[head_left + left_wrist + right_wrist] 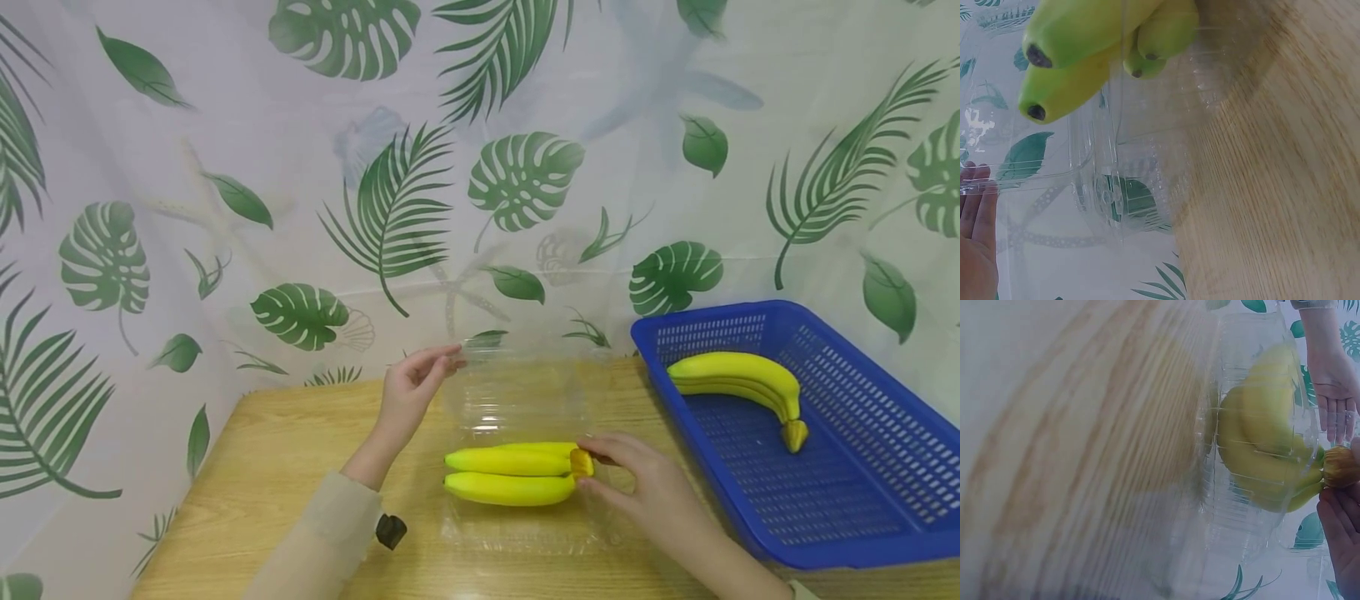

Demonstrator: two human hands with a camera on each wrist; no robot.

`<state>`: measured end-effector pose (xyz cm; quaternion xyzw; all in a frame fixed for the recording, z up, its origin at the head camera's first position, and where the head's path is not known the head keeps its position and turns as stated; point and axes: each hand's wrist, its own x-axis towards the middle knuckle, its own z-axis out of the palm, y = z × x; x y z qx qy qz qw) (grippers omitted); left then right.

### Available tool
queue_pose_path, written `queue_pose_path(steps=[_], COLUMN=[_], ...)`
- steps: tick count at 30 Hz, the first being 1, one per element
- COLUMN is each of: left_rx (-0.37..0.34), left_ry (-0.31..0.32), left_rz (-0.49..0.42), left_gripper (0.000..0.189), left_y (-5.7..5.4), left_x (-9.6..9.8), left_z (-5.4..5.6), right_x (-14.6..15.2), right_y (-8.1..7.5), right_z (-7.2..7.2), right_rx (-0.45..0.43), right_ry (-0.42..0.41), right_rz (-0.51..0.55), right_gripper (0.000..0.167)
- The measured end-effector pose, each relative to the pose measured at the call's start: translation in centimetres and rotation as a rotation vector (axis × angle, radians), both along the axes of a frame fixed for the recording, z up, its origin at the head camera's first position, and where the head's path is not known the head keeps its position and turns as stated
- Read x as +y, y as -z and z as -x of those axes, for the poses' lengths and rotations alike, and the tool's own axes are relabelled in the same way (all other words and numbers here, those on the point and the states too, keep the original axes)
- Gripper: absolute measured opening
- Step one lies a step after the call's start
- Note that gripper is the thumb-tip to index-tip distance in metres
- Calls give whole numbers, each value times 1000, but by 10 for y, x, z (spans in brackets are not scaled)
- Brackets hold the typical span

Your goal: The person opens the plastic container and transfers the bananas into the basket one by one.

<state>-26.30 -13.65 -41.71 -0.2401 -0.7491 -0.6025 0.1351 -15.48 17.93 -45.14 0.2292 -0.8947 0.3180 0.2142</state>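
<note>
A bunch of yellow bananas (510,488) with greenish tips lies in the base of a clear plastic clamshell container (525,542), its stem end to the right. My right hand (660,492) pinches the brown stem (1340,467) between thumb and fingers. The container's transparent lid (517,392) stands raised at the back. At the lid's upper left corner my left hand (408,392) holds the edge between thumb and fingers. Fingers of that hand (979,219) show at the lid's rim in the left wrist view; its thumb is hidden there.
To the right stands a blue perforated plastic basket (697,450) with another banana bunch (738,375) inside. A small black object (391,531) sits beside the left sleeve. Behind the wooden table (247,492) hangs a leaf-print curtain (300,208).
</note>
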Motion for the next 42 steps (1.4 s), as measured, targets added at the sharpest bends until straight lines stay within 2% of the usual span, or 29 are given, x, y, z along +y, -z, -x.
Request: queue_pose_path(steps=[8,15,24,27,32,42], left_rx=[4,5,-9,-8,-8,-8], left_ry=[0,4,8,8,11,11], left_rz=[4,-5,-19,-18,-23,-20], left_gripper=[28,28,28,28,28,27], left_y=[0,0,0,0,0,-1], left_x=[0,0,1,1,1,2], left_z=[1,-1,-1,0,0,1], right_x=[-4,-8,-6,-6,-10,-13], right_y=[-3,-9,-19,-21,-27,-44], right_z=[2,7,9,11,12,10], right_rx=[-45,-44,-160,-171,-136,-7], right_ry=[4,-17,-33,-38,-51,-44], right_rz=[45,131,199,209,209,181], right_gripper=[36,31,25,25,24,25])
